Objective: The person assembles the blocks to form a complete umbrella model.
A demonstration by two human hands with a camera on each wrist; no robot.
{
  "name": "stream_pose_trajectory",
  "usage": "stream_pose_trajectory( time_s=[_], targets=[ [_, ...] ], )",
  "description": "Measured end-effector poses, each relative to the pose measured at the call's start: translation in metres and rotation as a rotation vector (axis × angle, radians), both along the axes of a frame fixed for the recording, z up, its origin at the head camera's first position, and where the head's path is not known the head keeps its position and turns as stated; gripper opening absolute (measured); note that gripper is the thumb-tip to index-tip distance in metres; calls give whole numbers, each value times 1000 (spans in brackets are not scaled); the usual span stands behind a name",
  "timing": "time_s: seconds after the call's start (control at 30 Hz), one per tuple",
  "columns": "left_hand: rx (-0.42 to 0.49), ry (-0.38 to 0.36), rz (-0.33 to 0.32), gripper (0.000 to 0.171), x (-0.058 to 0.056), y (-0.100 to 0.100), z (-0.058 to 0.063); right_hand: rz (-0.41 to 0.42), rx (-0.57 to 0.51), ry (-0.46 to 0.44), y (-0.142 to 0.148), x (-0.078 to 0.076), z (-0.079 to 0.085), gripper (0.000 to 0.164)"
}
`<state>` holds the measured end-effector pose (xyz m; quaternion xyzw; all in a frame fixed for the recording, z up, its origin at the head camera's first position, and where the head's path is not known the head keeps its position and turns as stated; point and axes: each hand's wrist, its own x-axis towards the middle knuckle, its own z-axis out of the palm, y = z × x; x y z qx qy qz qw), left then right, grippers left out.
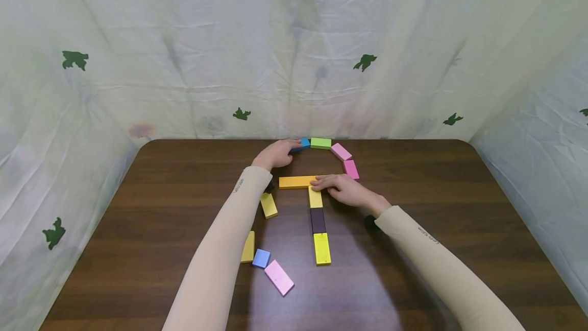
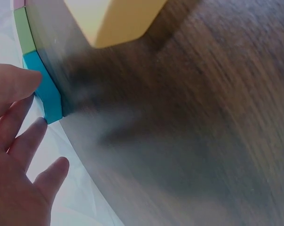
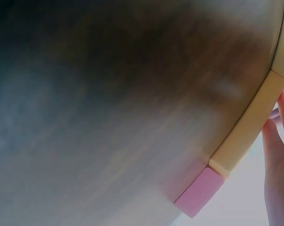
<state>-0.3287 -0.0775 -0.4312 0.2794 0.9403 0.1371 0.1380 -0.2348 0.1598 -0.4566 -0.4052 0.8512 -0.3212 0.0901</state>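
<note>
Near the table's far edge, my left hand [image 1: 274, 155] pinches a blue block [image 1: 305, 143] between thumb and fingers; the left wrist view shows the thumb [image 2: 29, 82] on one side of it. A green block [image 1: 321, 143] stands beside it, then two pink blocks [image 1: 341, 151] curving round to the right. My right hand [image 1: 347, 189] rests its extended fingers on the row of orange blocks [image 1: 296, 183], covering part of its right side. In the right wrist view, fingers touch the side of an orange block [image 3: 250, 122], whose end meets a pink block [image 3: 199, 192].
Below the orange row run a pale yellow block [image 1: 315, 197], a black block [image 1: 317, 220] and a bright yellow block [image 1: 322, 249]. Left of these lie two tan-yellow blocks [image 1: 269, 206], a small blue block [image 1: 261, 258] and a light pink block [image 1: 279, 278]. A patterned curtain [image 1: 294, 65] hangs behind the table.
</note>
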Motion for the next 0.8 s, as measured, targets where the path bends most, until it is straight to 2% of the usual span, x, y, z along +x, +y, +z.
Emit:
stream_pose_trajectory(
  time_s=[0.5,0.67,0.8],
  targets=[
    [-3,-18,8,58,-1,-1,-1,12,-8,11,0,1,1,42],
    [39,-8,12,58,2,-6,2,-3,1,-4,0,1,1,41],
    [86,22,-12,53,7,-15,6,-8,6,-7,-1,1,2,41]
  ],
)
